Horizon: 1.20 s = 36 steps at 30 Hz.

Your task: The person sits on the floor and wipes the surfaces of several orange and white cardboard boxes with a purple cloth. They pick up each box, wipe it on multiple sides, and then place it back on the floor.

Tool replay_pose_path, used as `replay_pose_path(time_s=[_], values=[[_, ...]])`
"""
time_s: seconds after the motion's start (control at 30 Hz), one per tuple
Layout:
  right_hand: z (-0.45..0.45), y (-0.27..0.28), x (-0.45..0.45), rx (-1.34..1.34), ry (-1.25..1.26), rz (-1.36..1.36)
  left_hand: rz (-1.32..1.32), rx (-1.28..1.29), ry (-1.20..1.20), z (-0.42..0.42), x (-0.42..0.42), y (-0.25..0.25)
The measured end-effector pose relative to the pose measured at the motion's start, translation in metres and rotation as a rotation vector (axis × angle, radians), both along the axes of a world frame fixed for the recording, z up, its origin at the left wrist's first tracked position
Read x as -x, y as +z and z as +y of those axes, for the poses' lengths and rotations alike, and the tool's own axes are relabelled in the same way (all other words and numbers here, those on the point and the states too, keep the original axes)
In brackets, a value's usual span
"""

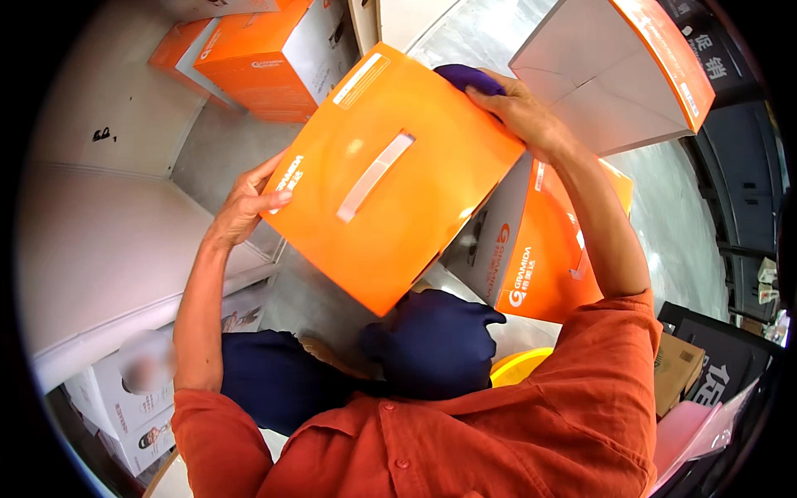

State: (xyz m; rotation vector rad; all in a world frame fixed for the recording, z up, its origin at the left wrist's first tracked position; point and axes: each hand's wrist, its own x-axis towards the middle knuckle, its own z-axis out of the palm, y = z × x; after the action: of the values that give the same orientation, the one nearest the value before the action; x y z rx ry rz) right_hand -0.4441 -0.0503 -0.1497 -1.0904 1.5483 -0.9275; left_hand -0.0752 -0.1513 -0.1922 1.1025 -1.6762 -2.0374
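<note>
An orange cardboard carton (423,180) with a pale carry strap (377,177) on its top is held tilted above my knees. My left hand (246,199) grips its left edge, thumb on the orange face. At the far right edge, my right hand (514,106) presses a dark purple cloth (470,79) against the carton; its fingers are partly hidden. Beneath my right forearm stands another orange and grey carton (554,243), partly covered by the held one.
More orange and white cartons (249,62) stand at the upper left by a pale wall panel (112,211). A large carton (598,75) is at the upper right. White boxes (134,417) sit lower left, a yellow round object (520,366) and brown box (675,367) lower right.
</note>
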Motion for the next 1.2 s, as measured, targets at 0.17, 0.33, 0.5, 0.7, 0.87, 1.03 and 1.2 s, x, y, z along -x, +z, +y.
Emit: replay_pose_path(time_s=[0.17, 0.33, 0.5, 0.7, 0.87, 1.03, 1.2], values=[[0.007, 0.011, -0.051, 0.11, 0.176, 0.013, -0.081, 0.013, -0.017, 0.008, -0.036, 0.018], [0.038, 0.001, -0.075, 0.506, 0.342, 0.294, -0.189, 0.32, 0.185, 0.058, -0.026, 0.025], [0.044, -0.008, -0.091, 0.622, 0.54, 0.338, -0.506, 0.767, 0.291, 0.096, -0.019, 0.009], [-0.001, -0.084, -0.041, -0.107, 0.509, 0.521, -0.518, 0.822, 0.305, 0.104, -0.029, 0.0], [0.007, -0.074, -0.065, 0.078, 0.481, 0.484, -0.337, 0.74, 0.365, 0.112, -0.05, -0.015], [0.059, 0.0, -0.129, 0.725, 0.627, 0.406, -0.327, 0.741, 0.325, 0.115, -0.061, -0.021], [-0.005, -0.052, -0.111, 0.672, 0.51, 0.491, -0.3, 0.699, 0.35, 0.111, -0.067, -0.03]])
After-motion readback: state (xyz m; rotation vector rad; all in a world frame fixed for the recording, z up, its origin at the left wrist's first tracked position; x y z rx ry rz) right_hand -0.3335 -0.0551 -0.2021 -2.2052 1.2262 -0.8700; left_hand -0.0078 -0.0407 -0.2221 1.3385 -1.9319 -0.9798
